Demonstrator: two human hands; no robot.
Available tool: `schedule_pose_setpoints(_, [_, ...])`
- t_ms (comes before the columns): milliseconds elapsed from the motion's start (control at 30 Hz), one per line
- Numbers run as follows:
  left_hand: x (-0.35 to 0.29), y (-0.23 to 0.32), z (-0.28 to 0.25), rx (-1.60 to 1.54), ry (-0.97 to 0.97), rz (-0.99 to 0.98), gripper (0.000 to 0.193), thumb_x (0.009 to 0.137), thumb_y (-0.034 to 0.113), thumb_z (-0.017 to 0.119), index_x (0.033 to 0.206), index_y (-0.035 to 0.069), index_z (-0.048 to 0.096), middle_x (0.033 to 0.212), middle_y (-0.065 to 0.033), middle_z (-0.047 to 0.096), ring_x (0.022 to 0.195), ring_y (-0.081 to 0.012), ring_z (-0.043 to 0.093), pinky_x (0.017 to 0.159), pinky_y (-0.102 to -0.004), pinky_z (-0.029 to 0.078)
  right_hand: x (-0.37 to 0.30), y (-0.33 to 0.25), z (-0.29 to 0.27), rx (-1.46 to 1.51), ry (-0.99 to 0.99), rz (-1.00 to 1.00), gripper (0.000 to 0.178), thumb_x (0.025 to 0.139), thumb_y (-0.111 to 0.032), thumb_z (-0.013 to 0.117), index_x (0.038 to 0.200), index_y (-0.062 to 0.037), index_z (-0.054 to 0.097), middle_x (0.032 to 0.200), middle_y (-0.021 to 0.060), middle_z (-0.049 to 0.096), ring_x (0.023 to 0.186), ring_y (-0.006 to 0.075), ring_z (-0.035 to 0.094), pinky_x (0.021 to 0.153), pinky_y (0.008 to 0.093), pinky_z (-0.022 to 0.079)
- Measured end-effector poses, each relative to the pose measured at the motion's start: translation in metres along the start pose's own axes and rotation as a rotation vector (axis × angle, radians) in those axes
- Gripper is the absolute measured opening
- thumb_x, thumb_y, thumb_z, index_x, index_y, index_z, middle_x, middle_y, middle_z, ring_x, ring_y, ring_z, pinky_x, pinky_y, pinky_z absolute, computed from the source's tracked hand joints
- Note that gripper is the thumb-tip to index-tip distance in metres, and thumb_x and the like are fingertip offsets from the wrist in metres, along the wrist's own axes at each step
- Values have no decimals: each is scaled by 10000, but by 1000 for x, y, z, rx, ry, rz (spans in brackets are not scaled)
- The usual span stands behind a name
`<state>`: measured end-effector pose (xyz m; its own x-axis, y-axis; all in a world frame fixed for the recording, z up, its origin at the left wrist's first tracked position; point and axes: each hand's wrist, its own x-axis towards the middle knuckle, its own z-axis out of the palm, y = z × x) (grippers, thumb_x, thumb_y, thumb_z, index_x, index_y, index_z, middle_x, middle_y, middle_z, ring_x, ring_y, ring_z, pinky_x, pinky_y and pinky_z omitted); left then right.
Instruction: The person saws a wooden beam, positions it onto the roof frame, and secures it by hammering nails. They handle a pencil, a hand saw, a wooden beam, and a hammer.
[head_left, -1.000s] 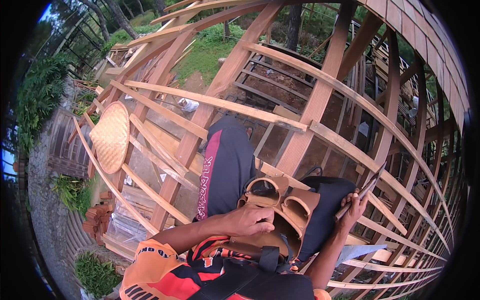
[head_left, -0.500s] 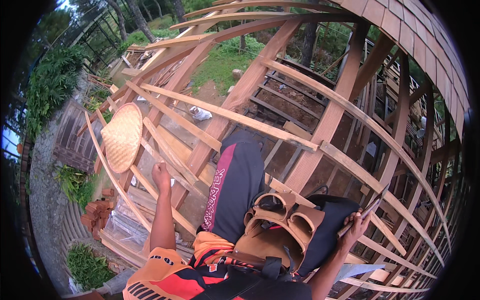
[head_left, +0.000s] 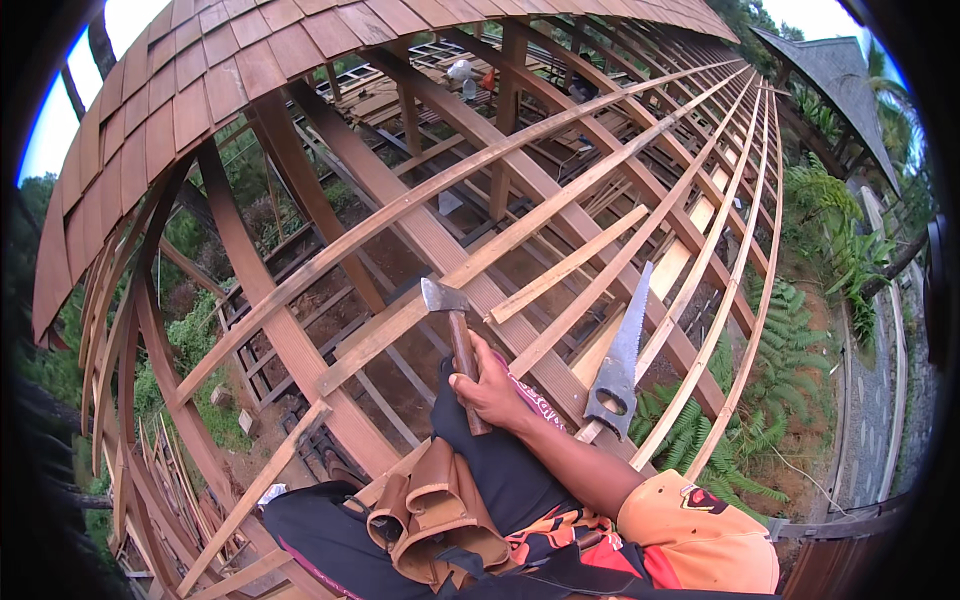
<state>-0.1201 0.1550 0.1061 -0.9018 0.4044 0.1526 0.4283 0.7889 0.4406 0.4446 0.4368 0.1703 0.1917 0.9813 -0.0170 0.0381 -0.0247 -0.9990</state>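
Observation:
My right hand [head_left: 490, 390] is wrapped round the brown wooden handle of a hatchet [head_left: 461, 338], held over my thigh. Its short grey metal head points up, close to a wooden batten [head_left: 400, 318]. To the right of my forearm lies a handsaw [head_left: 624, 350], resting across the battens with its toothed blade pointing away from me and its dark handle near. A brown leather tool pouch [head_left: 470, 530] sits at my waist, its pockets facing up. My left hand is out of view.
Sloping rafters [head_left: 365, 190] and long thin battens form an open roof frame, with gaps showing the ground far below. Brown wooden shingles [head_left: 240, 60] cover its upper part. A loose short batten [head_left: 570, 262] lies ahead. Ferns [head_left: 790, 350] grow below at right.
My view has swung to the right. The hatchet in my right hand now shows near the middle, and the saw shows fully. My closed left hand and the woven conical hat have left view.

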Motion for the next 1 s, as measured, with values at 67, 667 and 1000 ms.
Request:
schedule_pose_setpoints(67, [-5,6,3,-246,-2,-50,492,913,411,645,1072,-55,660,952,-245,678,886,-372,662,800,-480,518,0,-26,1,128,-57,161,819,893,-154,661,1546,51,214,1394,204,477,1260,269,513,1069,365,412])
schedule_pose_setpoints(667, [140,208,-7,-1454,174,-243,210,900,184,696,820,99,522,725,15,513,598,-88,495,525,-266,401,16,-14,39,87,-32,64,657,954,-76,584,1542,-79,292,908,39,510,681,96,521,527,240,463])
schedule_pose_setpoints(1000, [135,243,33,-1254,42,-168,220,831,186,746,825,41,580,721,-2,567,602,-86,499,542,-272,392,18,-22,34,65,-63,127,700,959,-78,606,1565,-106,257,1039,49,522,715,99,529,579,250,469])
